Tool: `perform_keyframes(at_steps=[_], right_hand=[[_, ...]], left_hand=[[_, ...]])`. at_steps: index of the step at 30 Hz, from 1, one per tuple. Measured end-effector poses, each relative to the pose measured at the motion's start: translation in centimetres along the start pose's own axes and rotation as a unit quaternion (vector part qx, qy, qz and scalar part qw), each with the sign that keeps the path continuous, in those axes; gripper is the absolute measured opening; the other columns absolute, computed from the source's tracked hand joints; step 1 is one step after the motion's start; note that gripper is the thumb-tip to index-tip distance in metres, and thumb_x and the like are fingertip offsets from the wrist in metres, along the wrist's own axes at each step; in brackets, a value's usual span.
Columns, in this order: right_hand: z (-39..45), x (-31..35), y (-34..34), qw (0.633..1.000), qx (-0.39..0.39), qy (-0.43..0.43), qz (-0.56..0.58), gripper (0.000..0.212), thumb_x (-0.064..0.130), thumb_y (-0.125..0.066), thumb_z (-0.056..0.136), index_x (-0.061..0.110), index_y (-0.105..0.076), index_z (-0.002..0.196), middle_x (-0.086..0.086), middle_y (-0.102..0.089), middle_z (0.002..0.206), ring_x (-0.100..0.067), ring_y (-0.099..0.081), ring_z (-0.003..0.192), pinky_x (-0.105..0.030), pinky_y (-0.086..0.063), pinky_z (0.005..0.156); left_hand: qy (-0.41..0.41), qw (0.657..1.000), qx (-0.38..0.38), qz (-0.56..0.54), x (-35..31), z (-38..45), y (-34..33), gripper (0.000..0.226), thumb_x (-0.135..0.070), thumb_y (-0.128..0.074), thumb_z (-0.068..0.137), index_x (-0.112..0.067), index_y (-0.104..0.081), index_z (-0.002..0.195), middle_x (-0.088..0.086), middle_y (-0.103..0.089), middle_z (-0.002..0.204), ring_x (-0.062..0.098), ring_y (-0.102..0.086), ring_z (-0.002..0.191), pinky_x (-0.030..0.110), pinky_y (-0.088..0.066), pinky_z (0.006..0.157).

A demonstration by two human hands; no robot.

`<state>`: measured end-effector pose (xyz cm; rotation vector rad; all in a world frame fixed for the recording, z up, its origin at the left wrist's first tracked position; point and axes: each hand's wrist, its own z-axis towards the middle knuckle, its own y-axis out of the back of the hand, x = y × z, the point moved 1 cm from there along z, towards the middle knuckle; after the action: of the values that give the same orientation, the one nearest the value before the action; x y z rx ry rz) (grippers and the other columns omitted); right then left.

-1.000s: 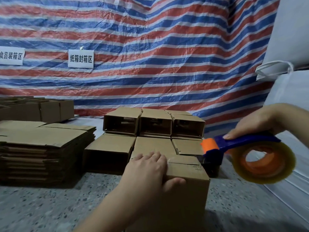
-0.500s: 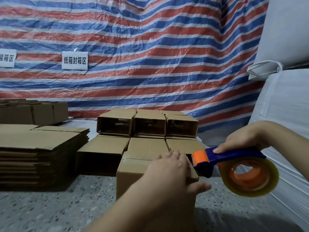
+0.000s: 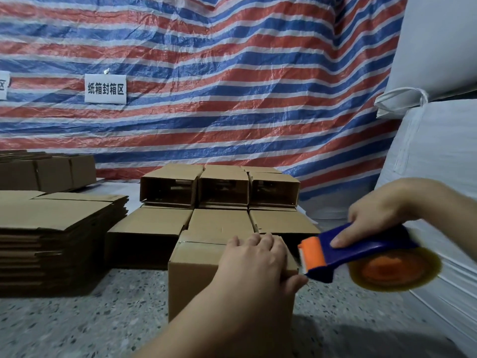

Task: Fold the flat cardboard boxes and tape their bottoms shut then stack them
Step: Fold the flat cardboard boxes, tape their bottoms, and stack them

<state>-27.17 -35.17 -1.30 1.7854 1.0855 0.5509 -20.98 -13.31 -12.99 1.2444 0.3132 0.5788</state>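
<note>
Striped red, white and blue tarpaulin (image 3: 232, 73) fills the whole back of the view, with a white paper sign (image 3: 105, 89) fixed to it and a second sign (image 3: 3, 85) cut off by the left edge, so only its last character shows. White woven sacks (image 3: 438, 140) rise along the right side and run out of view at the top and right. Below lies the speckled terrazzo floor (image 3: 90, 319), which carries everything. At its left edge sits a stack of flat cardboard boxes (image 3: 51, 236), its left part cut off; behind it more cardboard (image 3: 49, 171) is only partly in view. Toward the back of the floor stand the folded boxes (image 3: 222, 202), two tiers in rows of three; the upper ones lie on their sides with dark open mouths, and what is inside them is too dim to make out. Just in front, nearest the person, stands the box being worked on (image 3: 196, 277), upright, its right half and top largely hidden by the forearm. The left hand (image 3: 254, 262) lies palm down on that box's top, fingers spread over the flaps and pressing, thumb hooked down over the right edge. The right hand (image 3: 374, 215), coming in from the right, grips the blue handle of the tape dispenser (image 3: 361, 250), forefinger laid along it; the orange cutter end nearly touches the box's upper right edge, and the motion-blurred tape roll (image 3: 395, 271) hangs below the handle.
</note>
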Motion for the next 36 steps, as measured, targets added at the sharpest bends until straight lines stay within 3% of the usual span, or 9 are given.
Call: perform_keyframes(at_steps=[5, 13, 16, 22, 25, 28, 30, 33, 36], right_hand=[[3.3, 2.4, -4.6, 0.982, -0.064, -0.056, -0.166, 0.059, 0.076, -0.068, 0.072, 0.024, -0.062, 0.098, 0.004, -0.062, 0.086, -0.019, -0.064, 0.087, -0.034, -0.054, 0.085], [8.7, -0.2, -13.8, 0.943, -0.328, -0.035, -0.035, 0.054, 0.081, -0.046, 0.085, 0.028, -0.048, 0.076, 0.011, -0.052, 0.071, -0.003, -0.048, 0.059, -0.023, -0.035, 0.049], [10.2, -0.1, -16.4, 0.930, -0.365, -0.039, 0.016, 0.054, 0.081, -0.043, 0.086, 0.029, -0.057, 0.089, 0.011, -0.063, 0.084, -0.007, -0.059, 0.073, -0.024, -0.048, 0.061], [9.2, 1.2, -17.3, 0.910, -0.406, -0.085, -0.018, 0.065, 0.084, -0.020, 0.088, 0.028, -0.053, 0.084, 0.008, -0.061, 0.087, -0.013, -0.058, 0.080, -0.032, -0.041, 0.071], [7.5, 3.3, -15.6, 0.877, -0.474, -0.009, 0.083, 0.077, 0.081, -0.004, 0.085, 0.028, -0.059, 0.095, 0.010, -0.059, 0.091, -0.007, -0.058, 0.086, -0.028, -0.043, 0.078], [6.5, 6.0, -14.9, 0.826, -0.229, 0.113, 0.502, 0.075, 0.079, -0.020, 0.090, 0.021, -0.067, 0.088, 0.001, -0.069, 0.081, -0.009, -0.064, 0.070, -0.026, -0.045, 0.065], [6.1, 7.3, -15.2, 0.771, -0.046, 0.145, 0.618, 0.081, 0.077, -0.025, 0.094, 0.013, -0.075, 0.096, -0.010, -0.076, 0.094, -0.021, -0.068, 0.085, -0.032, -0.049, 0.075], [5.3, 8.6, -15.3, 0.741, -0.040, 0.146, 0.654, 0.083, 0.080, -0.031, 0.088, 0.016, -0.071, 0.121, -0.011, -0.073, 0.118, -0.029, -0.063, 0.114, -0.043, -0.045, 0.104], [5.1, 9.7, -15.0, 0.687, -0.074, 0.151, 0.707, 0.080, 0.076, -0.039, 0.088, 0.023, -0.047, 0.147, -0.010, -0.059, 0.139, -0.031, -0.051, 0.132, -0.047, -0.039, 0.112]], left_hand=[[-0.008, 1.000, 0.013, 0.002, -0.1, -0.2, 0.4, 0.069, -0.066, -0.029, 0.095, -0.027, -0.021, 0.152, 0.002, -0.032, 0.156, 0.023, -0.027, 0.144, 0.051, -0.023, 0.117], [-0.004, 1.000, 0.015, -0.002, -0.3, -0.3, 0.7, 0.067, -0.063, -0.029, 0.097, -0.027, -0.021, 0.152, 0.003, -0.031, 0.157, 0.024, -0.027, 0.144, 0.049, -0.023, 0.117], [-0.001, 1.000, 0.013, -0.003, -0.5, -0.3, 0.9, 0.066, -0.061, -0.029, 0.098, -0.026, -0.022, 0.153, 0.002, -0.032, 0.156, 0.022, -0.028, 0.144, 0.047, -0.023, 0.117], [0.001, 1.000, 0.016, 0.000, -0.4, -0.3, 1.0, 0.067, -0.060, -0.028, 0.099, -0.024, -0.021, 0.154, 0.002, -0.031, 0.158, 0.021, -0.026, 0.145, 0.045, -0.022, 0.119], [-0.001, 1.000, 0.010, 0.009, -0.4, -0.2, 0.9, 0.067, -0.061, -0.028, 0.099, -0.023, -0.021, 0.154, 0.001, -0.029, 0.159, 0.020, -0.024, 0.147, 0.044, -0.021, 0.119], [-0.002, 1.000, 0.005, 0.011, -0.3, -0.3, 0.8, 0.068, -0.062, -0.027, 0.098, -0.024, -0.020, 0.154, 0.001, -0.028, 0.160, 0.020, -0.023, 0.147, 0.043, -0.021, 0.119], [-0.003, 1.000, 0.002, 0.012, -0.3, -0.3, 0.7, 0.069, -0.063, -0.026, 0.098, -0.024, -0.020, 0.155, 0.000, -0.027, 0.160, 0.020, -0.023, 0.147, 0.042, -0.021, 0.119], [-0.001, 1.000, -0.002, 0.016, -0.2, -0.3, 0.5, 0.070, -0.063, -0.026, 0.098, -0.025, -0.017, 0.156, -0.001, -0.024, 0.161, 0.019, -0.021, 0.148, 0.042, -0.019, 0.118], [0.002, 1.000, 0.007, 0.021, -0.1, -0.1, 0.4, 0.071, -0.063, -0.028, 0.098, -0.025, -0.015, 0.156, 0.000, -0.022, 0.162, 0.020, -0.019, 0.149, 0.043, -0.018, 0.119]])
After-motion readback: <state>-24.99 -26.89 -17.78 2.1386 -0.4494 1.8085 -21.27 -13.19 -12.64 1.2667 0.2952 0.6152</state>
